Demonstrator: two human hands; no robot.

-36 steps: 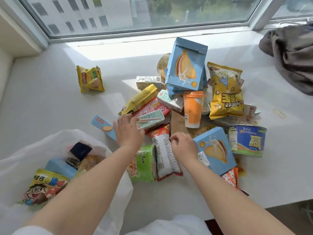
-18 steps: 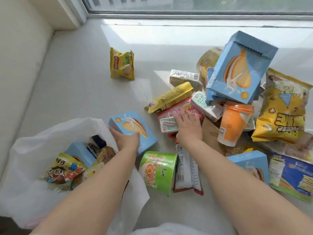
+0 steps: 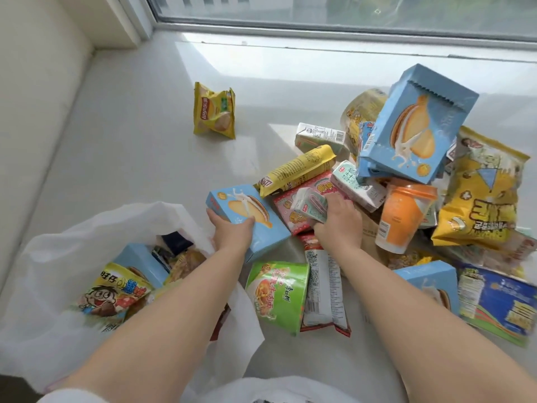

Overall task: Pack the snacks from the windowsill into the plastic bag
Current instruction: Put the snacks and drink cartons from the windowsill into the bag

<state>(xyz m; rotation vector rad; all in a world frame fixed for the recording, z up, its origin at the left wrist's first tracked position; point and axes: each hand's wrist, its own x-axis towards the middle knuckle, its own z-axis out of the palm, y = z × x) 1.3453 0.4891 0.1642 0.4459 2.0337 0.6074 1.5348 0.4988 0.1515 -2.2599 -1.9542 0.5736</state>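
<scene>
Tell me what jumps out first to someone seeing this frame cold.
A jumbled heap of bright snack packs fills the right of the windowsill, topped by a tilted big blue box. The left hand grips a smaller blue box beside the open plastic bag; the right hand holds a pale green carton.

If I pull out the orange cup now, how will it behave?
The orange cup looks rigid, so it should grip firmly. It stands tilted, so it may tip or roll. The big blue box leans above its lid and might slide down when the cup leaves.
</scene>
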